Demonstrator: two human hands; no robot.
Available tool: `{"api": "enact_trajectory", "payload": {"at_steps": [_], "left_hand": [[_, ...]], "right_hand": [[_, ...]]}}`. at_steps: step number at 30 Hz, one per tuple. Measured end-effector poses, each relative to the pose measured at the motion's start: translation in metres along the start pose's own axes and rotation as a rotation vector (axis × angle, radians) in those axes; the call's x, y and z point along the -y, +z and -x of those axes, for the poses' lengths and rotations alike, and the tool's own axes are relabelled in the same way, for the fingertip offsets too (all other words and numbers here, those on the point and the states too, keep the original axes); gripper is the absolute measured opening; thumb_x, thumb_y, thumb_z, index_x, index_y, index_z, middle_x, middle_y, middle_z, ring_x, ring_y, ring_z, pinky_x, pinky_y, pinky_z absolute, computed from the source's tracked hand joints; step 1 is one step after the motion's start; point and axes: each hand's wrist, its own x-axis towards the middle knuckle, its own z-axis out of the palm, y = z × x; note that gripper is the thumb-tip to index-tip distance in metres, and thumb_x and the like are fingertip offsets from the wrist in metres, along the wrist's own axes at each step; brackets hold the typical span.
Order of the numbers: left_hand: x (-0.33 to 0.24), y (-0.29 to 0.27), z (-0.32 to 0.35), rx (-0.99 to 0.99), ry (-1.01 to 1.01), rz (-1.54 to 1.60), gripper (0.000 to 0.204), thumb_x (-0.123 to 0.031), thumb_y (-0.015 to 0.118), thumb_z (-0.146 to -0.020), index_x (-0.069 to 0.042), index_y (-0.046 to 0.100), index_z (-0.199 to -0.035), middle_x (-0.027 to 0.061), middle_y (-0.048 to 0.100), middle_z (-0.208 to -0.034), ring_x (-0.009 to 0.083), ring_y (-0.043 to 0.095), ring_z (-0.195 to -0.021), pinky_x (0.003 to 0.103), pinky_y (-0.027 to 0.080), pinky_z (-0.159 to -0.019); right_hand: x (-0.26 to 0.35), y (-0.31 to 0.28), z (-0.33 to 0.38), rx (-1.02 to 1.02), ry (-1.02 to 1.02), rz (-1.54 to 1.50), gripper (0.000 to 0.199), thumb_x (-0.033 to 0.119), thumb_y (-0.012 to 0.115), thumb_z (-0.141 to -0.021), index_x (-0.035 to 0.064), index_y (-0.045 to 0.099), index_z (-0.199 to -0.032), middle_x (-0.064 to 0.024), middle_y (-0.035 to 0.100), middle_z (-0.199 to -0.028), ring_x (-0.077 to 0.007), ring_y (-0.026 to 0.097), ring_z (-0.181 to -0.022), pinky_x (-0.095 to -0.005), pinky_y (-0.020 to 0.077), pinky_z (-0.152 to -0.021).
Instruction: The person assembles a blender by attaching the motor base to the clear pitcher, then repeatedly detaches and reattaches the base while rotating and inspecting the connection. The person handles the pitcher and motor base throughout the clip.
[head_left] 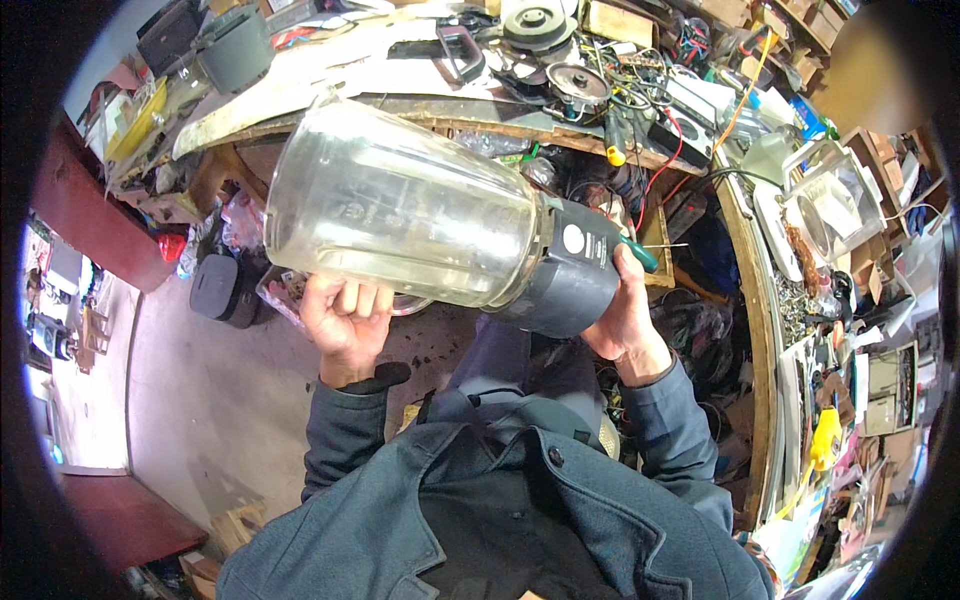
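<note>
I hold a clear plastic blender jar (pixel 400 210) on its side, its open mouth pointing left and its dark grey base (pixel 572 272) to the right. My left hand (pixel 345 322) cups the clear wall from underneath. My right hand (pixel 622 318) grips the grey base from below and also pinches a green-handled screwdriver (pixel 640 253), whose thin metal shaft sticks out to the right.
A cluttered wooden workbench (pixel 440 112) runs across the top with pulleys, wires and tools. A second bench (pixel 765 330) along the right carries a clear box, small parts and a yellow tool. A dark round appliance (pixel 222 290) stands on the concrete floor at left.
</note>
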Motion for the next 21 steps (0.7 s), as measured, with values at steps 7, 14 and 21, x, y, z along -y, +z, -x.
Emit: {"api": "enact_trajectory", "payload": {"at_steps": [7, 14, 21], "left_hand": [[-0.004, -0.011, 0.002, 0.040, -0.009, -0.052, 0.027, -0.021, 0.046, -0.096, -0.019, 0.040, -0.070, -0.0108, 0.022, -0.053, 0.0058, 0.019, -0.043, 0.029, 0.019, -0.045], [-0.004, -0.020, 0.002, 0.156, -0.013, -0.034, 0.024, -0.023, 0.046, -0.096, -0.020, 0.046, -0.072, -0.0112, 0.022, -0.053, 0.0064, 0.021, -0.042, 0.029, 0.020, -0.043], [0.013, 0.049, -0.016, -0.823, 0.237, -0.152, 0.018, -0.028, 0.049, -0.095, -0.013, 0.058, -0.093, -0.0107, 0.036, -0.057, 0.0070, 0.036, -0.045, 0.030, 0.037, -0.044]], "right_hand": [[0.015, 0.010, 0.000, 0.091, 0.256, -0.101, 0.090, 0.081, 0.039, -0.091, 0.0172, 0.038, -0.154, -0.0143, 0.045, -0.153, -0.0422, 0.049, -0.135, -0.0799, 0.0421, -0.093], [0.005, -0.001, 0.002, -0.098, 0.203, -0.037, 0.085, 0.078, 0.040, -0.094, 0.0155, 0.043, -0.151, -0.0112, 0.052, -0.149, -0.0319, 0.053, -0.133, -0.0587, 0.0403, -0.110], [0.013, 0.008, 0.001, 0.010, 0.314, -0.042, 0.085, 0.077, 0.040, -0.094, 0.0160, 0.039, -0.154, -0.0108, 0.049, -0.152, -0.0312, 0.050, -0.136, -0.0570, 0.0388, -0.111]]}}
